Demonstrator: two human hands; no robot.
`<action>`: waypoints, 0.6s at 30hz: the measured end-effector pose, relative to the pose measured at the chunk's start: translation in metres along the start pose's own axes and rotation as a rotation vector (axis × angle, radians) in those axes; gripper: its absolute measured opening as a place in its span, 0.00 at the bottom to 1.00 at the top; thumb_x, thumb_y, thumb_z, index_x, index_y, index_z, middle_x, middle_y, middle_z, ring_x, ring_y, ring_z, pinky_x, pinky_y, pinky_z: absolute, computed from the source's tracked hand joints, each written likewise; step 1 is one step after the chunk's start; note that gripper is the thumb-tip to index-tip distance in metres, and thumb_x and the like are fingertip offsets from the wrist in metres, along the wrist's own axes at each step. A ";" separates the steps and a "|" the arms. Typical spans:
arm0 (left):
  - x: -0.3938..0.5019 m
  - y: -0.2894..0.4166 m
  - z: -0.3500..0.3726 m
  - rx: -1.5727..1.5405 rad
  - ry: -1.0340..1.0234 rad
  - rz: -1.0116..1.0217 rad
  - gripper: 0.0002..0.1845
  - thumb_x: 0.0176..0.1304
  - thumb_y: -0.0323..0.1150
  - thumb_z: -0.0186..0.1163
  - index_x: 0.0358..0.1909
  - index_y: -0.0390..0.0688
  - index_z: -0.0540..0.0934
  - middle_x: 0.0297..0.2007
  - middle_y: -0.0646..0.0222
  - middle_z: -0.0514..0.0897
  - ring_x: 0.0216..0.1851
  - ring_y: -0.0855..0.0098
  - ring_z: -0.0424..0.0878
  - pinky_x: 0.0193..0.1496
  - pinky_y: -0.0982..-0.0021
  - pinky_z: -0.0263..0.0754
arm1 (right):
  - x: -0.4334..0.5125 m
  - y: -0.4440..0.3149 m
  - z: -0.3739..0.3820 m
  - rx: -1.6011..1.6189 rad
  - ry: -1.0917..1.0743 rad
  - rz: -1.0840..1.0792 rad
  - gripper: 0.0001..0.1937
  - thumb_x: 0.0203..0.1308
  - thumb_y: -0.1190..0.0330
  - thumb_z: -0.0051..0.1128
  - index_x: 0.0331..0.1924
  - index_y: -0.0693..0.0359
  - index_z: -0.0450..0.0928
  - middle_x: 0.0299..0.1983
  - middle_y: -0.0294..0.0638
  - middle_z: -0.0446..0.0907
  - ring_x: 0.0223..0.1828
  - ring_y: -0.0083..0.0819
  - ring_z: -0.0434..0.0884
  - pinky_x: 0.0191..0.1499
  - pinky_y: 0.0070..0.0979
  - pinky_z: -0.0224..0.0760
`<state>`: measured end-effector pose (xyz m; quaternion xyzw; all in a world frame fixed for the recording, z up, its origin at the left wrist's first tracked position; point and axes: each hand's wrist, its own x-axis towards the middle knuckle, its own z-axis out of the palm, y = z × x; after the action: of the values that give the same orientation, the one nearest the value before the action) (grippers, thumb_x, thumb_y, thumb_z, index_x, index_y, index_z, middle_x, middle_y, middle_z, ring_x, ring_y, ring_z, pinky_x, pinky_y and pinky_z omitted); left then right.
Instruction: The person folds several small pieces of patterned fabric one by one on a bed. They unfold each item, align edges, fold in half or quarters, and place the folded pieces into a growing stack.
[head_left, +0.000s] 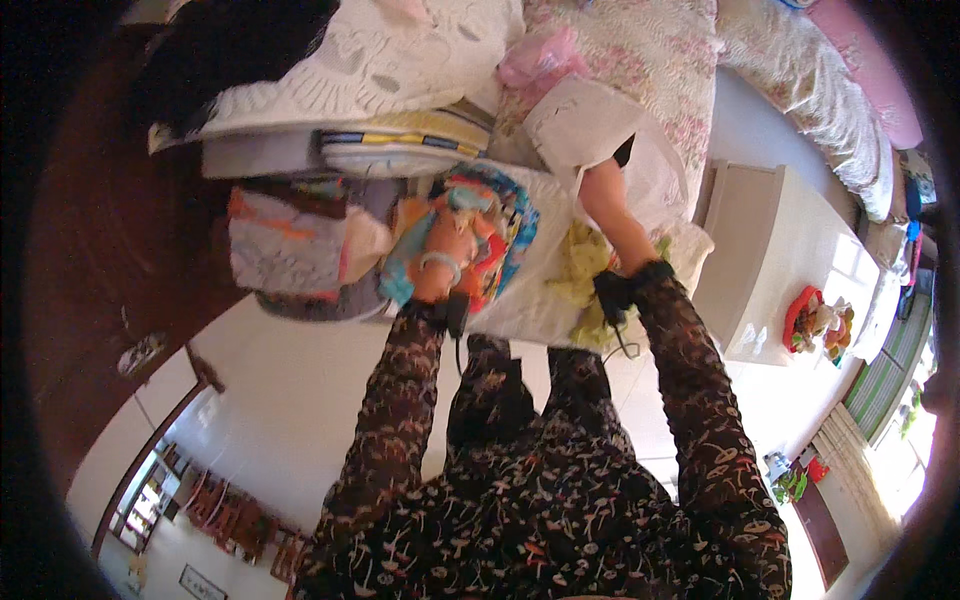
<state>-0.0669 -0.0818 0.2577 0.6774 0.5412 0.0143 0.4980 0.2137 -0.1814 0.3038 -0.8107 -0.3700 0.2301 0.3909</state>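
Observation:
My left hand (448, 244), with a pale bracelet at the wrist, is blurred over a bundle of multicoloured cloth (517, 225). A bit of turquoise cloth (469, 198) is pinched at its fingers. My right hand (602, 191) reaches into the mouth of a white bag (589, 120); its fingertips are hidden by the bag. A black shape (623, 151) shows just beyond that hand. Crumpled yellow-green cloth (585, 255) lies on the bed edge below my right wrist. Left of the bundle sits a grey-white patterned package (289, 244) with orange marks.
A floral quilted bed cover (637, 45) spreads ahead, with a pink plastic bag (544, 60) on it. White knitted cloth (375, 67) lies at the upper left. To the right stands a white cabinet (780, 247) bearing a red basket (802, 319). A dark wooden surface (112, 210) is at left.

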 end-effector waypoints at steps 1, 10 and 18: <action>-0.002 0.002 -0.006 -0.089 -0.037 -0.057 0.12 0.67 0.37 0.59 0.45 0.39 0.77 0.41 0.53 0.85 0.38 0.58 0.86 0.39 0.61 0.79 | -0.022 -0.002 -0.013 0.029 -0.017 0.093 0.18 0.63 0.73 0.56 0.57 0.60 0.77 0.53 0.54 0.81 0.56 0.53 0.79 0.60 0.43 0.71; -0.129 0.090 -0.066 -0.989 -0.178 -0.149 0.11 0.66 0.33 0.63 0.48 0.45 0.82 0.41 0.69 0.87 0.41 0.72 0.87 0.40 0.69 0.82 | -0.201 -0.036 -0.121 0.426 -0.286 0.228 0.16 0.72 0.69 0.55 0.60 0.62 0.78 0.55 0.43 0.83 0.55 0.28 0.82 0.58 0.28 0.74; -0.245 0.231 -0.054 -1.131 -0.337 0.109 0.18 0.70 0.37 0.59 0.58 0.42 0.76 0.52 0.63 0.83 0.50 0.64 0.85 0.55 0.60 0.81 | -0.232 -0.144 -0.176 0.962 -0.512 0.029 0.31 0.68 0.58 0.65 0.68 0.67 0.69 0.59 0.41 0.80 0.60 0.28 0.78 0.62 0.27 0.70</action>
<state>-0.0319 -0.2106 0.5714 0.3267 0.3274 0.2184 0.8593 0.1256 -0.3836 0.5424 -0.4636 -0.2950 0.5688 0.6120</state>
